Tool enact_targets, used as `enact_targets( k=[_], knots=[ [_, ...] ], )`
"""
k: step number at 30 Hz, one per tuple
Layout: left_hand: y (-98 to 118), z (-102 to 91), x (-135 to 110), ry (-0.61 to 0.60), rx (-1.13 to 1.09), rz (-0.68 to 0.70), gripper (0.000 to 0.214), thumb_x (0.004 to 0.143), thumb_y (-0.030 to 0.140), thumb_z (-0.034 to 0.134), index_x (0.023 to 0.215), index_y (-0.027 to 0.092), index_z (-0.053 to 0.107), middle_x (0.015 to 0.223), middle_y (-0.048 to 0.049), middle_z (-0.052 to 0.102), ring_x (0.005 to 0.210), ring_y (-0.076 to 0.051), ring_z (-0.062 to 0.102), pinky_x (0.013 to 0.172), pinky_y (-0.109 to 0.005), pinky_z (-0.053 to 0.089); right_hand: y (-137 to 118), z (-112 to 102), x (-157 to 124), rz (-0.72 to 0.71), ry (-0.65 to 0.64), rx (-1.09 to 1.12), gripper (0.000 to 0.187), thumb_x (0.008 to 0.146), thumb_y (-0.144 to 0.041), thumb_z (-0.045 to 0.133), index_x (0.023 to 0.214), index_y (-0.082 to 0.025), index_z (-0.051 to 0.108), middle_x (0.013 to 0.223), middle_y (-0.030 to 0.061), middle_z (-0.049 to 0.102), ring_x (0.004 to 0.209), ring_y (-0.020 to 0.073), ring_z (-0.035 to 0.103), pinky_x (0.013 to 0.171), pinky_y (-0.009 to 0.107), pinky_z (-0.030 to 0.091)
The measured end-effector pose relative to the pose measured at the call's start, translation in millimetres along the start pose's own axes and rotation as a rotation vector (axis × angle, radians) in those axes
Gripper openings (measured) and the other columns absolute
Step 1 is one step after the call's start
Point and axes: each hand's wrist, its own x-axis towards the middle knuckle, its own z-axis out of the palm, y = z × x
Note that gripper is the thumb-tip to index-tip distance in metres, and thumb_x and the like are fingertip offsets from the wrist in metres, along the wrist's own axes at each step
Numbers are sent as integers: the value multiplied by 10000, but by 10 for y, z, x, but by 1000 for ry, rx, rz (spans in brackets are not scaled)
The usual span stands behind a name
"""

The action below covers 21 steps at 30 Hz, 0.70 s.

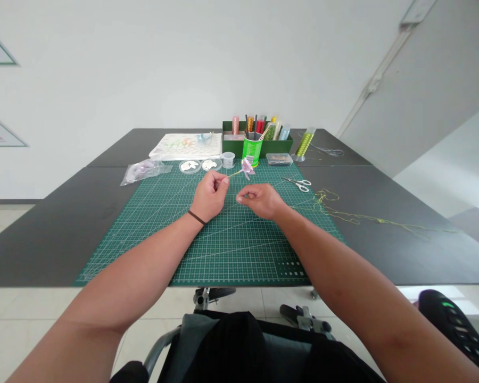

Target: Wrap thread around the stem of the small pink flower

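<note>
A pale purple fabric-like flower (pixel 247 168) points to the right on its thin yellow-green stem (pixel 234 174). My left hand (pixel 211 194) is closed on that stem, thumb against the curled fingers, with a dark band round the wrist. Just right of it, my right hand (pixel 260 200) is closed in a pinch over the green cutting mat (pixel 231 250). Whatever lies between its fingertips is too small to make out. Loose yellow-green thread (pixel 323 199) trails over the mat's right edge, and a faint strand runs towards my right wrist.
White-handled scissors (pixel 302 185) lie right of my hands. Behind stand a green can (pixel 252 150) of tools, a green box (pixel 233 148) of bead tubes, small dishes (pixel 190 167) of white pieces and a thread spool (pixel 305 142). A plastic bag (pixel 141 171) lies left.
</note>
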Motion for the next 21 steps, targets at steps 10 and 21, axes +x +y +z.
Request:
enact_targets(
  k=[10,21],
  knots=[
    [70,-22,24,52,104,-17,86,886,233,539,820,178,546,665,20,570,586,-113,492,590,-258,411,-93,-25,-70,-197,83,-108,133,802,-278,617,741,-199,706,574,-33,585,539,94,467,576,244,338],
    [7,-4,-2,-101,299,196,69,886,202,521,823,176,537,732,-9,596,692,-138,547,664,-280,437,-189,-88,-170,-336,168,-222,196,867,-306,537,782,-195,675,622,-11,614,568,108,493,585,255,335]
  ],
)
